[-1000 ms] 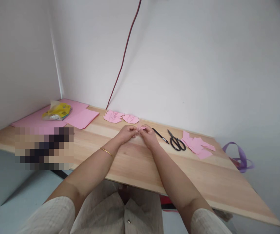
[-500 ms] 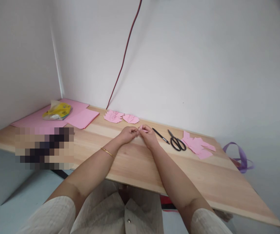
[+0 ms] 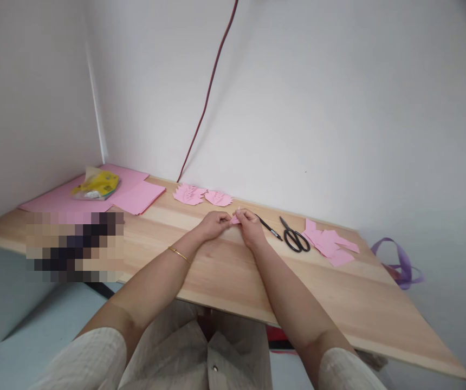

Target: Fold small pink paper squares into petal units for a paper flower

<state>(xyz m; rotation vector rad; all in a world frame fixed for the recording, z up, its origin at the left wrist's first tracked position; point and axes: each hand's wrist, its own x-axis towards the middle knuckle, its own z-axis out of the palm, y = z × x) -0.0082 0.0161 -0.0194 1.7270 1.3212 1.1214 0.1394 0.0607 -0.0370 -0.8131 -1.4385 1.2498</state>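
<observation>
My left hand (image 3: pixel 213 224) and my right hand (image 3: pixel 251 226) meet over the middle of the wooden table (image 3: pixel 225 271). Both pinch a small folded pink paper piece (image 3: pixel 235 219) between their fingertips, just above the tabletop. A gold bangle (image 3: pixel 178 253) sits on my left wrist. Two cut pink paper shapes (image 3: pixel 202 195) lie just beyond my hands near the wall.
A black pen (image 3: pixel 268 228) and black scissors (image 3: pixel 295 236) lie right of my hands, then a pile of pink paper scraps (image 3: pixel 328 240). Pink sheets (image 3: pixel 135 196) and a yellow packet (image 3: pixel 95 184) are at the far left. Purple ribbon (image 3: pixel 399 262) hangs off the right edge.
My hands stay together on the pink piece; the fingers have shifted slightly and a bit more of the paper shows between them.
</observation>
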